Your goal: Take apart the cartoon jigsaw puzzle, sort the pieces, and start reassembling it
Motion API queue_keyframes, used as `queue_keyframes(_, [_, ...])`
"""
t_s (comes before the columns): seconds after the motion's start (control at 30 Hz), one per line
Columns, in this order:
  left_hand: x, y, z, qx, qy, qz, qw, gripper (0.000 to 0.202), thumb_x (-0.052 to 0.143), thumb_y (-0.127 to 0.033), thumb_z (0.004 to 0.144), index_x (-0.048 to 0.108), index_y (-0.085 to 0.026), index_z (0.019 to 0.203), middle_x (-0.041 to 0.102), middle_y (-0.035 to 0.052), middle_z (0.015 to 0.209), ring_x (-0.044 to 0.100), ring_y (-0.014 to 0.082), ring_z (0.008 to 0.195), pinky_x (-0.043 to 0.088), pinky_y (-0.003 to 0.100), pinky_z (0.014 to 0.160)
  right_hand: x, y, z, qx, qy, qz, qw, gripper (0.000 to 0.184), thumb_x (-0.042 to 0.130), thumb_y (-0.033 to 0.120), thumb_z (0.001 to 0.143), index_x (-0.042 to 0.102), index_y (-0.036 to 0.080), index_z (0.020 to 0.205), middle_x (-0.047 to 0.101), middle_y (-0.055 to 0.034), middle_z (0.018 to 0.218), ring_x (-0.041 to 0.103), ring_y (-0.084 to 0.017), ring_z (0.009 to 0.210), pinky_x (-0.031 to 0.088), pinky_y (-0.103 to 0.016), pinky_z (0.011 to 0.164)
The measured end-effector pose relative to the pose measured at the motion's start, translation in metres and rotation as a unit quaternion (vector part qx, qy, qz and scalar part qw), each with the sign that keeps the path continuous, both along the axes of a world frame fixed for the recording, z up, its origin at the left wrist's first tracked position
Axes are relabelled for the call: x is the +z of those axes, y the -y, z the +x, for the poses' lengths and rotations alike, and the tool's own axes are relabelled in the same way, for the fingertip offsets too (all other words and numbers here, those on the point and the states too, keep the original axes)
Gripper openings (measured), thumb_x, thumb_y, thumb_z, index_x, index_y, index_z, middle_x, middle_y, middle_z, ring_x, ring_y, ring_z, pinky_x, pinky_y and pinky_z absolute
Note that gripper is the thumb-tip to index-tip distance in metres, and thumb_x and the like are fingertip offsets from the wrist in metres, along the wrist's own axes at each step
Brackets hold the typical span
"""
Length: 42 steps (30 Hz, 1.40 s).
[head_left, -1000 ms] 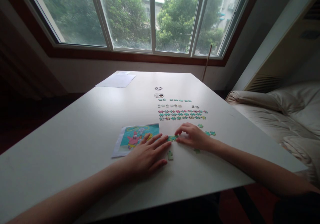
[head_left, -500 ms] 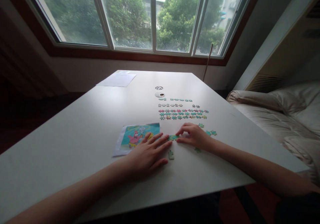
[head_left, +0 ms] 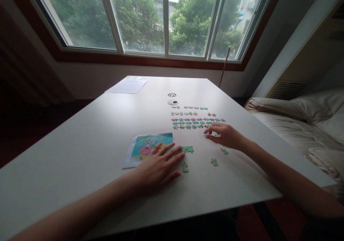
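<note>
My left hand (head_left: 157, 165) lies flat on the white table (head_left: 94, 133), fingers spread, partly over the corner of a cartoon reference picture (head_left: 146, 148). Just off its fingertips sits a small joined group of green puzzle pieces (head_left: 187, 149), with a single piece (head_left: 185, 167) below it. My right hand (head_left: 225, 135) hovers farther right near the rows of loose puzzle pieces (head_left: 197, 123), fingers curled in a pinch over a green piece. Two more loose pieces (head_left: 214, 161) lie near it.
A sheet of paper (head_left: 126, 86) lies at the table's far left. Two small round objects (head_left: 172, 101) sit beyond the piece rows. A thin stick (head_left: 223, 67) leans by the window. A cushioned sofa (head_left: 301, 119) stands right of the table.
My right hand has let go of the joined green pieces and moved right and away, toward the rows of loose pieces. My left hand has stayed in place.
</note>
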State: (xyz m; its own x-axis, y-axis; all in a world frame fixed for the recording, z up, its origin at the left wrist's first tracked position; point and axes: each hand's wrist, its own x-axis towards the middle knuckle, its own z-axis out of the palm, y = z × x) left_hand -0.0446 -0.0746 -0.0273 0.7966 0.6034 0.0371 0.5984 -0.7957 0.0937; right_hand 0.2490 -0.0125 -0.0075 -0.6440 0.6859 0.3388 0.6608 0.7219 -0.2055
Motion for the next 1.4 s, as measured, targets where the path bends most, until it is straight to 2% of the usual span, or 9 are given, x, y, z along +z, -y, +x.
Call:
queue_keyframes(0.13, [0.0, 0.0, 0.0, 0.004, -0.008, 0.005, 1.0, 0.048, 0.024, -0.048, 0.089, 0.028, -0.027, 0.132, 0.029, 0.005, 0.139, 0.023, 0.0306, 0.125, 0.018, 0.054, 0.098, 0.011, -0.017, 0.037, -0.072, 0.047, -0.03, 0.996, 0.017, 0.051, 0.032, 0.078, 0.063, 0.02, 0.084, 0.062, -0.0023, 0.073, 0.055, -0.012, 0.062, 0.04, -0.022, 0.06])
queue_keyframes(0.3, [0.0, 0.001, 0.0, 0.003, -0.013, 0.006, 1.0, 0.048, 0.024, -0.046, 0.089, 0.027, -0.026, 0.132, 0.029, 0.0048, 0.138, 0.024, 0.0309, 0.125, 0.02, 0.055, 0.097, 0.015, -0.032, 0.071, -0.153, 0.107, -0.156, 0.97, 0.022, 0.053, 0.036, 0.073, 0.064, 0.02, 0.084, 0.061, -0.0016, 0.069, 0.054, -0.012, 0.057, 0.038, -0.022, 0.056])
queue_keyframes(0.4, [0.0, 0.0, 0.0, 0.006, -0.012, 0.012, 1.0, 0.047, 0.024, -0.046, 0.089, 0.028, -0.026, 0.132, 0.03, 0.0051, 0.138, 0.024, 0.0309, 0.124, 0.02, 0.055, 0.097, 0.014, -0.034, 0.079, -0.17, 0.125, -0.206, 0.956, 0.025, 0.053, 0.038, 0.071, 0.065, 0.02, 0.082, 0.062, -0.0024, 0.07, 0.055, -0.014, 0.06, 0.038, -0.023, 0.056])
queue_keyframes(0.63, [-0.001, -0.001, -0.001, 0.005, -0.011, 0.017, 1.0, 0.048, 0.024, -0.047, 0.089, 0.029, -0.026, 0.131, 0.031, 0.0045, 0.137, 0.024, 0.0308, 0.124, 0.021, 0.054, 0.097, 0.012, -0.034, 0.082, -0.164, 0.127, -0.273, 0.94, 0.026, 0.054, 0.038, 0.067, 0.064, 0.02, 0.082, 0.062, -0.0028, 0.074, 0.056, -0.017, 0.067, 0.039, -0.024, 0.06])
queue_keyframes(0.9, [0.0, 0.0, -0.001, 0.004, -0.003, 0.016, 1.0, 0.047, 0.025, -0.046, 0.089, 0.029, -0.027, 0.132, 0.031, 0.0045, 0.137, 0.025, 0.031, 0.123, 0.021, 0.053, 0.097, 0.01, -0.034, 0.077, -0.153, 0.095, -0.261, 0.948, 0.031, 0.055, 0.042, 0.068, 0.063, 0.019, 0.087, 0.061, -0.0032, 0.072, 0.056, -0.016, 0.066, 0.04, -0.024, 0.06])
queue_keyframes(1.03, [0.0, 0.0, -0.001, 0.005, -0.003, 0.013, 1.0, 0.047, 0.025, -0.046, 0.089, 0.029, -0.026, 0.132, 0.031, 0.0047, 0.137, 0.024, 0.031, 0.124, 0.021, 0.053, 0.097, 0.008, -0.031, 0.063, -0.072, 0.05, -0.252, 0.964, 0.04, 0.054, 0.044, 0.071, 0.06, 0.02, 0.103, 0.061, -0.0056, 0.089, 0.055, -0.015, 0.07, 0.042, -0.025, 0.062])
queue_keyframes(1.17, [0.001, 0.0, -0.001, 0.007, -0.005, 0.005, 1.0, 0.048, 0.024, -0.046, 0.089, 0.029, -0.026, 0.132, 0.031, 0.0056, 0.137, 0.024, 0.0316, 0.123, 0.02, 0.054, 0.097, 0.006, -0.029, 0.054, 0.003, 0.052, -0.237, 0.97, 0.031, 0.051, 0.037, 0.076, 0.063, 0.022, 0.101, 0.058, -0.0065, 0.097, 0.056, -0.014, 0.071, 0.043, -0.026, 0.064])
queue_keyframes(1.27, [0.0, 0.001, -0.001, 0.007, 0.002, 0.005, 1.0, 0.047, 0.026, -0.046, 0.089, 0.03, -0.027, 0.131, 0.032, 0.0056, 0.137, 0.026, 0.032, 0.123, 0.021, 0.054, 0.097, 0.006, -0.027, 0.052, 0.0, 0.06, -0.228, 0.972, 0.028, 0.053, 0.034, 0.075, 0.064, 0.022, 0.098, 0.059, -0.0063, 0.093, 0.056, -0.013, 0.069, 0.042, -0.024, 0.061])
queue_keyframes(1.4, [-0.001, 0.0, -0.002, 0.007, 0.01, 0.009, 1.0, 0.047, 0.027, -0.046, 0.089, 0.03, -0.028, 0.131, 0.032, 0.0047, 0.137, 0.026, 0.0315, 0.123, 0.021, 0.053, 0.097, 0.007, -0.025, 0.048, -0.051, 0.071, -0.221, 0.971, 0.026, 0.054, 0.036, 0.073, 0.064, 0.019, 0.09, 0.061, -0.0041, 0.08, 0.055, -0.013, 0.064, 0.041, -0.023, 0.058])
